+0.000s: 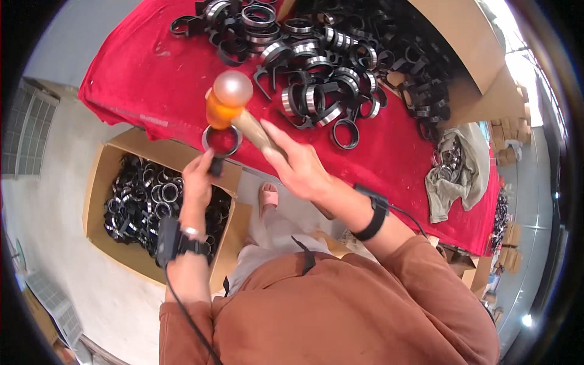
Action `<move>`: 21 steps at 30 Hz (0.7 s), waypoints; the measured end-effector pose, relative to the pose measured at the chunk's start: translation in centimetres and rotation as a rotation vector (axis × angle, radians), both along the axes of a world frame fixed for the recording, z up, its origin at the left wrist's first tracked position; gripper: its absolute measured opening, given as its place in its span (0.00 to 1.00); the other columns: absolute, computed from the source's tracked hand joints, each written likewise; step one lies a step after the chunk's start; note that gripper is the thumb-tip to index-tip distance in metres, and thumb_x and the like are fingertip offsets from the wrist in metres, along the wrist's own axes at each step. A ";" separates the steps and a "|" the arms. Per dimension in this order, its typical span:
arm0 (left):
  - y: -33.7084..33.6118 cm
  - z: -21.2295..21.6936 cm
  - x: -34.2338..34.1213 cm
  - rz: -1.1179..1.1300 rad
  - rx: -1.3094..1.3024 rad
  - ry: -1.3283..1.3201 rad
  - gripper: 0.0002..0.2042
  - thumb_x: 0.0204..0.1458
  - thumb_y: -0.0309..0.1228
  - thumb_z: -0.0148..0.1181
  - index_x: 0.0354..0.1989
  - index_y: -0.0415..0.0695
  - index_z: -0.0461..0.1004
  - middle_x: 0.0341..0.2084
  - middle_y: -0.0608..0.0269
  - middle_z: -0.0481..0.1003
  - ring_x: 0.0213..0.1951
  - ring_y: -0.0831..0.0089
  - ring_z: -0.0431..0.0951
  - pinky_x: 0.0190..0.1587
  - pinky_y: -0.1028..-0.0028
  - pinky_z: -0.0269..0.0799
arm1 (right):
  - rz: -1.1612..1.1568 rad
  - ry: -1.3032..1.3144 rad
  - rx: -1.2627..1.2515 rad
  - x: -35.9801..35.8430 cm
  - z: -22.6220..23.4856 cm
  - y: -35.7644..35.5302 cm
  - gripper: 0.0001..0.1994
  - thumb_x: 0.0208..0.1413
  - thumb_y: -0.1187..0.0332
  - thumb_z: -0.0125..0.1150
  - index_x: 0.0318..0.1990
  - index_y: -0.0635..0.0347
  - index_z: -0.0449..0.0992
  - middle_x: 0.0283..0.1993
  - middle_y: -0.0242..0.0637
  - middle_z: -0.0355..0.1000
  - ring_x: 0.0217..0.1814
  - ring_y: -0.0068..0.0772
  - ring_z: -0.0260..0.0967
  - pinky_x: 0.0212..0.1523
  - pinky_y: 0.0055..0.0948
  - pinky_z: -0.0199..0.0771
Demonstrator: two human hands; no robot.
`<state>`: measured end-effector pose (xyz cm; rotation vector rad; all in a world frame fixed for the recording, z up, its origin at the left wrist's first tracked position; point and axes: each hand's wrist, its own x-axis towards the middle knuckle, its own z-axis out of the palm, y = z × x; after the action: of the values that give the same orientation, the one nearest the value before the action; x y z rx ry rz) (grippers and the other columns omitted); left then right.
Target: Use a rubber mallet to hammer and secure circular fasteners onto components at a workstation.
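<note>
My right hand (299, 159) is closed round the handle of a mallet (229, 100) with a rounded orange head and a pale, shiny face. The head sits just above a metal ring with a black tab (216, 165), at the near edge of the red cloth. Pinched by that tab, the ring is held in my left hand (198, 184). Whether the mallet touches the ring I cannot tell. Beyond my hands, a heap of similar black and silver rings (328, 114) lies on the red cloth (152, 61).
An open carton (92, 194) on the floor at left holds many rings. Another large carton (477, 52) lies at the far right, with rings spilling out. A greyish cloth bag (468, 185) with metal rings rests at the table's right. A cable runs from each wrist device.
</note>
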<state>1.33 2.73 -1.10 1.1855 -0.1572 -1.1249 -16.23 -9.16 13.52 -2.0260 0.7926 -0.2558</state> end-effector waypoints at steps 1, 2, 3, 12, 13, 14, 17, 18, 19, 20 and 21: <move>1.9 0.4 0.5 -0.006 0.024 -0.024 0.13 0.54 0.37 0.56 0.33 0.37 0.73 0.27 0.61 0.73 0.28 0.75 0.74 0.32 0.75 0.71 | -0.008 0.075 0.078 -1.3 1.7 0.4 0.25 0.57 0.65 0.47 0.62 0.59 0.55 0.39 0.57 0.70 0.40 0.56 0.71 0.40 0.40 0.70; 4.2 1.1 1.2 -0.005 0.054 -0.053 0.13 0.54 0.37 0.55 0.35 0.37 0.73 0.29 0.60 0.73 0.29 0.75 0.74 0.34 0.74 0.70 | -0.022 0.068 0.082 -2.9 1.9 0.8 0.25 0.57 0.65 0.47 0.62 0.59 0.55 0.39 0.57 0.70 0.40 0.56 0.71 0.40 0.40 0.70; 6.5 1.6 1.9 0.024 0.128 -0.058 0.14 0.55 0.36 0.54 0.37 0.36 0.73 0.29 0.59 0.73 0.31 0.73 0.73 0.36 0.72 0.70 | -0.029 0.057 0.136 -4.6 1.8 1.1 0.25 0.57 0.66 0.48 0.62 0.58 0.54 0.41 0.55 0.70 0.41 0.52 0.72 0.41 0.38 0.70; -0.9 6.8 -2.8 -0.047 0.046 -1.638 0.06 0.42 0.28 0.64 0.29 0.43 0.76 0.27 0.58 0.73 0.34 0.61 0.72 0.37 0.66 0.69 | -0.209 0.133 0.257 -16.1 -0.5 5.4 0.26 0.58 0.68 0.49 0.64 0.55 0.53 0.43 0.45 0.71 0.43 0.36 0.71 0.46 0.30 0.68; -3.7 7.9 -5.1 -0.069 -0.020 -1.695 0.09 0.40 0.30 0.65 0.30 0.44 0.76 0.26 0.58 0.73 0.32 0.61 0.73 0.36 0.67 0.70 | -0.225 0.155 0.264 -16.9 -0.6 5.7 0.26 0.58 0.67 0.49 0.64 0.55 0.53 0.39 0.44 0.72 0.39 0.33 0.71 0.43 0.29 0.69; -6.3 8.4 -6.6 -0.108 -0.088 -1.796 0.10 0.38 0.34 0.66 0.28 0.45 0.75 0.25 0.60 0.71 0.33 0.63 0.72 0.34 0.68 0.69 | -0.223 0.150 0.266 -17.5 -0.5 6.0 0.26 0.58 0.67 0.49 0.64 0.55 0.53 0.39 0.44 0.72 0.39 0.33 0.71 0.43 0.29 0.69; -12.0 7.4 -10.1 -0.315 -0.018 -1.850 0.13 0.38 0.38 0.65 0.30 0.44 0.76 0.29 0.59 0.69 0.36 0.62 0.70 0.33 0.66 0.70 | -0.314 0.246 0.383 -19.1 -0.4 6.3 0.26 0.58 0.67 0.49 0.64 0.54 0.53 0.29 0.37 0.70 0.29 0.26 0.68 0.35 0.26 0.70; -13.0 7.1 -10.3 -0.359 0.038 -1.859 0.13 0.38 0.39 0.65 0.29 0.44 0.75 0.30 0.60 0.68 0.37 0.62 0.69 0.34 0.66 0.70 | -0.340 0.219 0.391 -19.1 -0.2 6.4 0.26 0.58 0.67 0.48 0.64 0.54 0.53 0.26 0.34 0.67 0.26 0.23 0.65 0.32 0.25 0.69; -14.0 6.9 -10.7 -0.329 0.028 -1.890 0.11 0.39 0.37 0.64 0.28 0.44 0.76 0.29 0.60 0.69 0.37 0.62 0.69 0.35 0.65 0.69 | -0.386 0.195 0.394 -19.4 -0.1 6.6 0.26 0.59 0.67 0.48 0.65 0.55 0.53 0.23 0.31 0.65 0.22 0.20 0.62 0.29 0.24 0.68; -14.3 6.9 -10.9 -0.331 0.022 -1.892 0.11 0.39 0.37 0.64 0.28 0.44 0.76 0.29 0.60 0.69 0.37 0.62 0.69 0.35 0.65 0.69 | -0.391 0.193 0.393 -19.9 -0.3 6.9 0.26 0.59 0.67 0.48 0.65 0.55 0.53 0.23 0.31 0.65 0.22 0.20 0.62 0.29 0.24 0.68; -14.5 6.8 -11.2 -0.321 0.011 -1.808 0.10 0.39 0.36 0.63 0.26 0.43 0.76 0.30 0.60 0.69 0.37 0.62 0.69 0.35 0.65 0.69 | -0.406 0.145 0.343 -20.4 -0.8 7.1 0.26 0.59 0.67 0.48 0.64 0.56 0.53 0.23 0.31 0.65 0.22 0.20 0.62 0.28 0.24 0.68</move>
<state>-9.87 -11.77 5.75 1.8884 -1.7277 0.0366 -36.61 -2.04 12.72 -1.5638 1.2501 -0.1865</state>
